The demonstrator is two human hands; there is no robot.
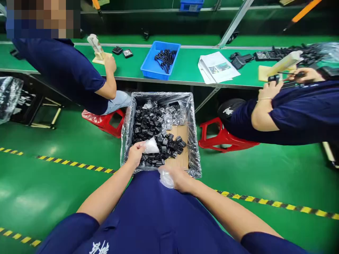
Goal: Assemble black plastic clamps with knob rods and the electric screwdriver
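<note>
My left hand [136, 154] is closed on the edge of a small white plastic bag [152, 145], held over the near left part of a plastic-lined bin [196, 155]. Against my shirt, by the bin's near rim, my right hand [178, 178] is closed around crumpled clear plastic [166, 179]; its fingertips are partly hidden. Inside the bin lie many small black plastic parts [148, 121], heaped mostly to the left. Clear-wrapped pieces [173, 116] sit at the far right, beside bare cardboard [182, 130].
Co-workers sit on red stools [225, 141] on both sides, at a green workbench [185, 67]. A blue tray [148, 68] of black rods and some papers [218, 67] lie on it. Wooden-looking fixtures [265, 72] stand near the co-workers' hands. Yellow-black tape [79, 165] marks the floor.
</note>
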